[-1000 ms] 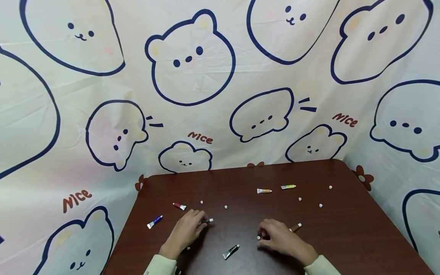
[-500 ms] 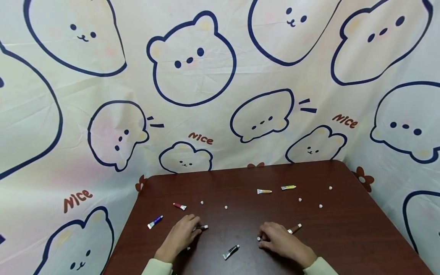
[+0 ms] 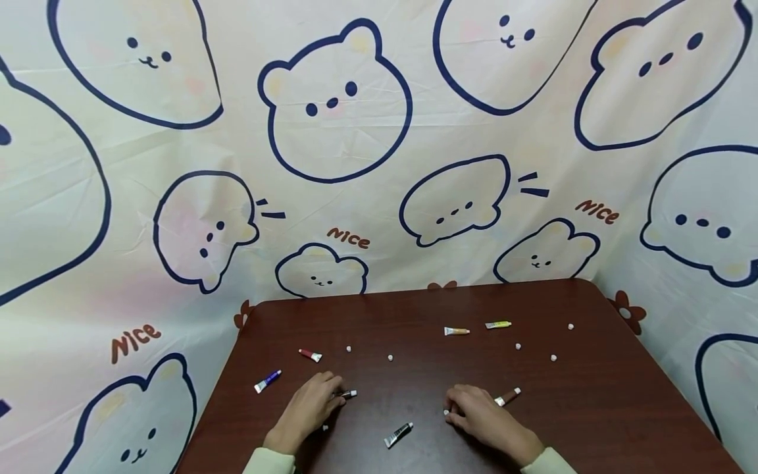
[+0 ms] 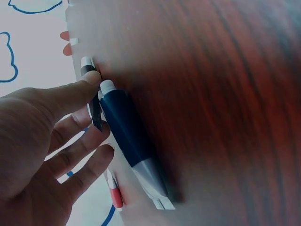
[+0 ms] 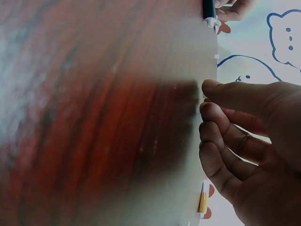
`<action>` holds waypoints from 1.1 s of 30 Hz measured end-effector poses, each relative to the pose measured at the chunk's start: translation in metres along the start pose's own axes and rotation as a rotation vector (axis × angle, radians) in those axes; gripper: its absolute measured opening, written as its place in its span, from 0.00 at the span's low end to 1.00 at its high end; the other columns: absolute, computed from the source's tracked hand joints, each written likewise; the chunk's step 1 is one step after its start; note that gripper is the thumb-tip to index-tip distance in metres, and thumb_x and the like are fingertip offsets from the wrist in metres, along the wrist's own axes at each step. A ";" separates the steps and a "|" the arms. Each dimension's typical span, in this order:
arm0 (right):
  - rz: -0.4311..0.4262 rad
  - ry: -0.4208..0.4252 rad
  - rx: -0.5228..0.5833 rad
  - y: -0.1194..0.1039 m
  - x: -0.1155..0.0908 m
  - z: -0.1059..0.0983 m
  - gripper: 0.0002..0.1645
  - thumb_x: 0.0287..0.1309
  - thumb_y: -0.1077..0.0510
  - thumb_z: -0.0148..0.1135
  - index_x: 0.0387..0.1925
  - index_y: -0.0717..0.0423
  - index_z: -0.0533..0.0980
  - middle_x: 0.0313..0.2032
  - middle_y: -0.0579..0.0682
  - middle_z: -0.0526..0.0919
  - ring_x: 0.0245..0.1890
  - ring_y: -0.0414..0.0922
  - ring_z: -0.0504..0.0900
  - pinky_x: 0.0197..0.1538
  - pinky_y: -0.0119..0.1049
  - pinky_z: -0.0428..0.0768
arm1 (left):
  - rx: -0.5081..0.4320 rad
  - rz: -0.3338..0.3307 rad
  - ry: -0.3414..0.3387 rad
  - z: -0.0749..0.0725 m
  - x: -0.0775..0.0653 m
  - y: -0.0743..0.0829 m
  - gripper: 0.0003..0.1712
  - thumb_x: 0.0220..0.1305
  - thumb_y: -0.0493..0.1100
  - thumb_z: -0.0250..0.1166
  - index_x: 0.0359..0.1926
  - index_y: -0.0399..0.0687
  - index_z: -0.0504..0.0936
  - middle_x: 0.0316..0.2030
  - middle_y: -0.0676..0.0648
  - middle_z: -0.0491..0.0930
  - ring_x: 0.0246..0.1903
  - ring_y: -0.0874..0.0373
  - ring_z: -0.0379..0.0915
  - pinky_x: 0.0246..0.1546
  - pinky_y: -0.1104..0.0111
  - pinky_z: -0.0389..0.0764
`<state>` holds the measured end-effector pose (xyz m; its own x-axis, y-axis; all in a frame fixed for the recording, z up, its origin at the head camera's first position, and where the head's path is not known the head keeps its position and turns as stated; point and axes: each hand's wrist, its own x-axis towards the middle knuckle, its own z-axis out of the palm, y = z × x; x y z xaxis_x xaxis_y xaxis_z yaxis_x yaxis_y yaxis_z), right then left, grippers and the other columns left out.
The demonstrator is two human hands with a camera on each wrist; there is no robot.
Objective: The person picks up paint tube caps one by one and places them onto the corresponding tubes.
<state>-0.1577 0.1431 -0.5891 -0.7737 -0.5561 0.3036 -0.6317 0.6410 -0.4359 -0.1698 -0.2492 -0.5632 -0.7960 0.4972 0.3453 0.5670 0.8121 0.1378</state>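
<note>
In the head view my left hand (image 3: 312,403) pinches a small dark paint tube (image 3: 345,395) between thumb and fingers, its white cap pointing right. The left wrist view shows the thumb across this dark tube (image 4: 96,113), above the table. A second, black paint tube (image 3: 399,436) lies between the hands and looks large in the left wrist view. My right hand (image 3: 482,415) has thumb and fingertips brought together at a small white cap (image 3: 446,413); the right wrist view mostly hides what they hold. Just beyond that hand lies a brown paint tube (image 3: 507,397), partly covered.
On the brown table (image 3: 450,375) lie a blue-purple tube (image 3: 268,381) and a red tube (image 3: 310,355) at left. An orange tube (image 3: 456,332) and a yellow tube (image 3: 498,324) lie farther back. Several white caps (image 3: 553,358) are scattered about. A printed cloth (image 3: 331,151) hangs behind.
My left hand has drawn a little nearer and to the left, with the dark tube in its fingers. The right hand has barely shifted at the white cap.
</note>
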 end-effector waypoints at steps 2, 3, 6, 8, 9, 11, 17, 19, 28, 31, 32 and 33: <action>0.009 0.000 0.001 0.000 0.000 -0.001 0.13 0.62 0.56 0.80 0.33 0.43 0.80 0.30 0.32 0.77 0.31 0.26 0.72 0.34 0.29 0.76 | -0.014 -0.005 -0.010 0.000 -0.001 -0.001 0.14 0.58 0.41 0.83 0.36 0.50 0.84 0.32 0.54 0.81 0.33 0.61 0.74 0.33 0.66 0.78; 0.013 0.002 0.000 -0.001 0.000 -0.002 0.13 0.61 0.56 0.80 0.33 0.42 0.80 0.30 0.32 0.77 0.31 0.26 0.72 0.34 0.28 0.76 | -0.023 -0.011 -0.020 0.000 -0.001 -0.001 0.13 0.59 0.41 0.83 0.36 0.50 0.84 0.33 0.55 0.81 0.34 0.62 0.74 0.34 0.66 0.78; 0.012 0.021 0.003 -0.002 0.001 -0.004 0.14 0.59 0.56 0.81 0.32 0.41 0.79 0.29 0.31 0.76 0.30 0.26 0.72 0.33 0.27 0.74 | -0.043 -0.008 -0.046 -0.002 -0.002 -0.004 0.13 0.61 0.42 0.82 0.37 0.51 0.84 0.34 0.56 0.80 0.34 0.63 0.73 0.35 0.66 0.78; -0.001 0.046 -0.003 -0.002 0.001 -0.003 0.15 0.58 0.57 0.82 0.31 0.40 0.79 0.28 0.31 0.76 0.29 0.25 0.71 0.32 0.26 0.73 | -0.059 -0.003 -0.053 -0.002 -0.003 -0.006 0.12 0.62 0.43 0.82 0.37 0.52 0.84 0.34 0.57 0.80 0.35 0.64 0.73 0.35 0.66 0.79; -0.007 0.057 -0.003 -0.002 0.001 -0.003 0.15 0.57 0.57 0.82 0.31 0.40 0.79 0.27 0.31 0.76 0.29 0.25 0.71 0.32 0.26 0.73 | -0.074 -0.005 -0.056 -0.002 -0.003 -0.007 0.12 0.62 0.44 0.81 0.38 0.52 0.84 0.35 0.57 0.81 0.35 0.64 0.74 0.36 0.66 0.79; -0.018 0.076 0.008 -0.002 0.002 -0.002 0.15 0.56 0.59 0.81 0.31 0.40 0.80 0.27 0.30 0.76 0.29 0.25 0.71 0.32 0.25 0.73 | -0.108 -0.022 -0.058 -0.004 -0.004 -0.009 0.10 0.64 0.46 0.80 0.40 0.54 0.85 0.37 0.57 0.83 0.37 0.64 0.76 0.38 0.65 0.81; 0.029 0.102 0.105 -0.003 0.003 -0.004 0.12 0.54 0.62 0.77 0.32 0.45 0.81 0.26 0.28 0.77 0.27 0.23 0.72 0.31 0.23 0.74 | -0.126 -0.093 -0.035 -0.012 -0.007 -0.018 0.06 0.69 0.46 0.76 0.43 0.55 0.87 0.40 0.57 0.86 0.42 0.60 0.82 0.44 0.61 0.84; 0.043 0.115 0.121 -0.004 0.004 -0.005 0.12 0.54 0.62 0.77 0.32 0.45 0.80 0.25 0.28 0.77 0.27 0.23 0.73 0.30 0.23 0.74 | -0.101 -0.134 -0.037 -0.015 -0.007 -0.021 0.05 0.70 0.45 0.75 0.43 0.54 0.87 0.39 0.57 0.86 0.42 0.59 0.81 0.45 0.60 0.84; 0.074 0.125 0.173 -0.008 0.006 -0.013 0.15 0.56 0.62 0.78 0.32 0.42 0.78 0.25 0.29 0.78 0.27 0.23 0.74 0.30 0.25 0.76 | 0.020 -0.327 0.007 -0.016 -0.014 -0.038 0.10 0.66 0.40 0.79 0.45 0.48 0.88 0.43 0.48 0.85 0.46 0.51 0.80 0.48 0.52 0.84; 0.079 0.119 0.175 -0.008 0.005 -0.014 0.17 0.56 0.62 0.78 0.32 0.41 0.77 0.25 0.29 0.78 0.26 0.23 0.74 0.30 0.25 0.76 | 0.066 -0.359 0.035 -0.017 -0.017 -0.045 0.14 0.64 0.40 0.80 0.48 0.45 0.87 0.46 0.43 0.84 0.49 0.45 0.79 0.49 0.50 0.85; 0.081 0.117 0.178 -0.009 0.005 -0.014 0.17 0.56 0.62 0.78 0.32 0.41 0.77 0.25 0.28 0.78 0.26 0.23 0.74 0.30 0.25 0.76 | 0.078 -0.374 0.034 -0.017 -0.018 -0.047 0.15 0.64 0.40 0.80 0.49 0.44 0.87 0.47 0.42 0.84 0.50 0.44 0.79 0.50 0.49 0.85; 0.079 0.116 0.180 -0.008 0.005 -0.014 0.17 0.56 0.62 0.78 0.32 0.41 0.77 0.25 0.28 0.78 0.26 0.23 0.74 0.30 0.24 0.76 | 0.088 -0.392 0.025 -0.018 -0.018 -0.049 0.16 0.65 0.40 0.80 0.51 0.44 0.87 0.49 0.41 0.84 0.51 0.42 0.78 0.51 0.47 0.84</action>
<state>-0.1573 0.1420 -0.5720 -0.8273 -0.4369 0.3530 -0.5582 0.5694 -0.6035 -0.1793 -0.3038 -0.5593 -0.9423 0.1373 0.3052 0.1998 0.9625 0.1837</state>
